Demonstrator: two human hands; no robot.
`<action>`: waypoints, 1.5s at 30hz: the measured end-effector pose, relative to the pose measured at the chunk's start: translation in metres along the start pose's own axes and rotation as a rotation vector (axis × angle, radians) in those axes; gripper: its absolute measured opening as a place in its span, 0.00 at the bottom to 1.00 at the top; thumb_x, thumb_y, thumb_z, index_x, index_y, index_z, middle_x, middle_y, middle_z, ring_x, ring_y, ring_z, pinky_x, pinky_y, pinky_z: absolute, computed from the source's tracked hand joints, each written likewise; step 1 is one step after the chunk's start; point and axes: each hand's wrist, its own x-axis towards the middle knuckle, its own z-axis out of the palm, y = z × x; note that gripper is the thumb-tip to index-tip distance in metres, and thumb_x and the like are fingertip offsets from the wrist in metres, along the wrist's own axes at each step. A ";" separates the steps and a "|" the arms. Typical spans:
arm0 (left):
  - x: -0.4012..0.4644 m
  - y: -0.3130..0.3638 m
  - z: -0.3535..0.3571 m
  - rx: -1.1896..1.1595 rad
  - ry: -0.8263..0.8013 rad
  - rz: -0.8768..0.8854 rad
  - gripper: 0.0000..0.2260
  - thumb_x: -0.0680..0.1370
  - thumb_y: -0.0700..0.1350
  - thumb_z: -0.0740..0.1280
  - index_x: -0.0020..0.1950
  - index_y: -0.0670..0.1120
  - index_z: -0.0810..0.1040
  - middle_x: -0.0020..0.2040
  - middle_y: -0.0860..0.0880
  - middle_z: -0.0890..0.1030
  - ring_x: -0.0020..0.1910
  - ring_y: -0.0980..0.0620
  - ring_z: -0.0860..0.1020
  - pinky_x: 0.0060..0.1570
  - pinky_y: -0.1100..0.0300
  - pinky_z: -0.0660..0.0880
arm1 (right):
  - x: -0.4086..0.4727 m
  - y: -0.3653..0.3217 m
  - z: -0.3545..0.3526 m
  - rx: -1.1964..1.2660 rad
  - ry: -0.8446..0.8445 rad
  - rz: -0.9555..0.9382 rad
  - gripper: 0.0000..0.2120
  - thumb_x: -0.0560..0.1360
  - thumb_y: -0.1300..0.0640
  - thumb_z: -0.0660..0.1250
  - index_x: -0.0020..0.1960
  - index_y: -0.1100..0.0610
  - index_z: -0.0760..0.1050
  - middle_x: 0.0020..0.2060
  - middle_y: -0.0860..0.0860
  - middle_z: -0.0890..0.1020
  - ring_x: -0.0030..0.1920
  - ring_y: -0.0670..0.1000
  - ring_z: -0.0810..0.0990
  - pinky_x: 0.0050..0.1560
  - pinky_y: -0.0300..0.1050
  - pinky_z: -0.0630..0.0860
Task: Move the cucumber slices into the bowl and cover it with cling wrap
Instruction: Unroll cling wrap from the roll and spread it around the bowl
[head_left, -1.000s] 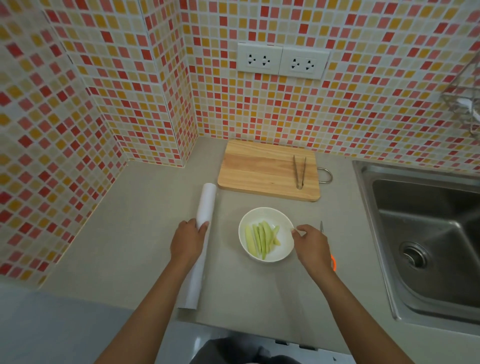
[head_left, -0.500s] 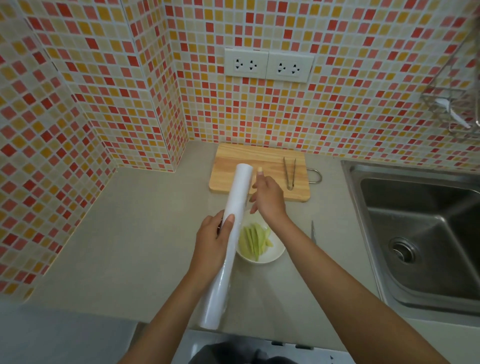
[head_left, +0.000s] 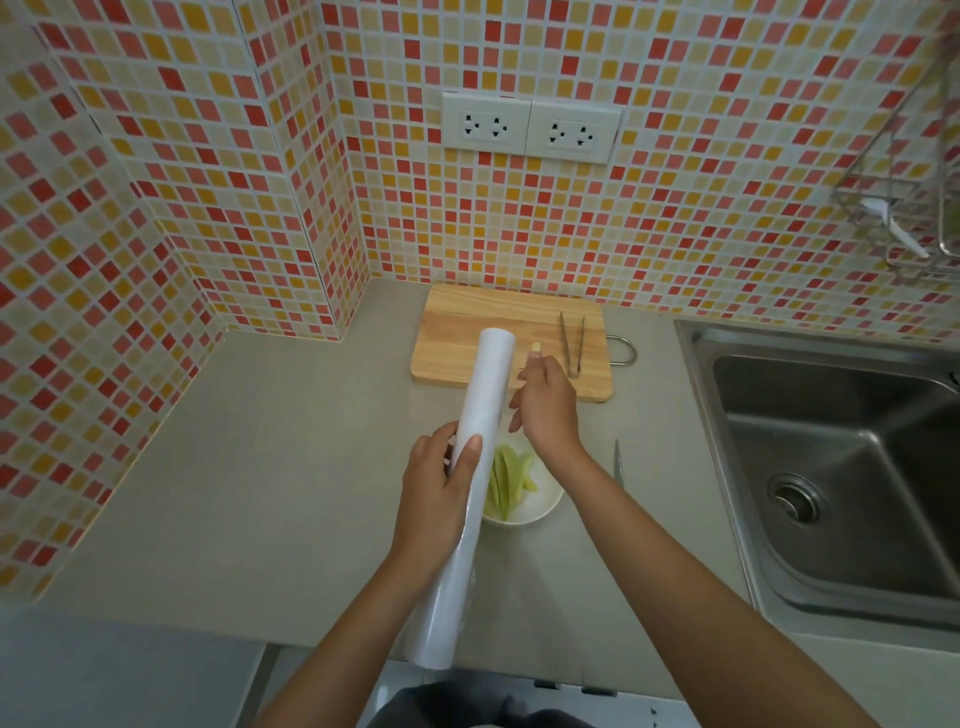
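A white bowl (head_left: 540, 506) stands on the counter and holds several pale green cucumber slices (head_left: 506, 475). My left hand (head_left: 439, 488) grips a long white roll of cling wrap (head_left: 480, 405), lifted off the counter and slanted over the bowl's left side. My right hand (head_left: 548, 402) is at the roll's upper right edge, fingers pinched close to the roll; whether they grip film I cannot tell. The hands and roll hide part of the bowl.
A wooden cutting board (head_left: 467, 332) with metal tongs (head_left: 571, 340) lies by the back wall. A knife (head_left: 617, 460) lies right of the bowl. A steel sink (head_left: 841, 467) fills the right side. A wire rack (head_left: 904, 208) hangs at upper right.
The roll lay on the counter left of the bowl a second ago; my left hand has lifted it over the bowl. My right hand left the bowl's rim and went up to the roll.
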 end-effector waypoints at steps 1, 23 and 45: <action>0.001 0.001 0.000 0.002 0.004 0.000 0.10 0.80 0.56 0.60 0.60 0.59 0.73 0.48 0.54 0.75 0.45 0.59 0.75 0.40 0.75 0.69 | -0.004 0.001 0.002 0.001 -0.027 -0.003 0.17 0.82 0.50 0.51 0.44 0.61 0.69 0.33 0.56 0.75 0.29 0.55 0.74 0.23 0.39 0.71; -0.003 -0.001 -0.006 0.004 0.008 -0.009 0.16 0.79 0.56 0.60 0.64 0.53 0.73 0.51 0.56 0.74 0.45 0.67 0.73 0.41 0.79 0.67 | 0.006 -0.005 0.013 0.073 -0.098 0.089 0.12 0.80 0.56 0.51 0.39 0.56 0.64 0.36 0.56 0.73 0.34 0.56 0.74 0.28 0.41 0.66; 0.001 -0.003 -0.006 -0.094 -0.053 -0.009 0.13 0.79 0.58 0.58 0.60 0.57 0.74 0.54 0.54 0.78 0.52 0.64 0.76 0.48 0.68 0.69 | 0.000 -0.007 0.004 0.065 -0.148 -0.012 0.12 0.80 0.56 0.51 0.39 0.56 0.64 0.33 0.55 0.73 0.28 0.54 0.73 0.20 0.36 0.66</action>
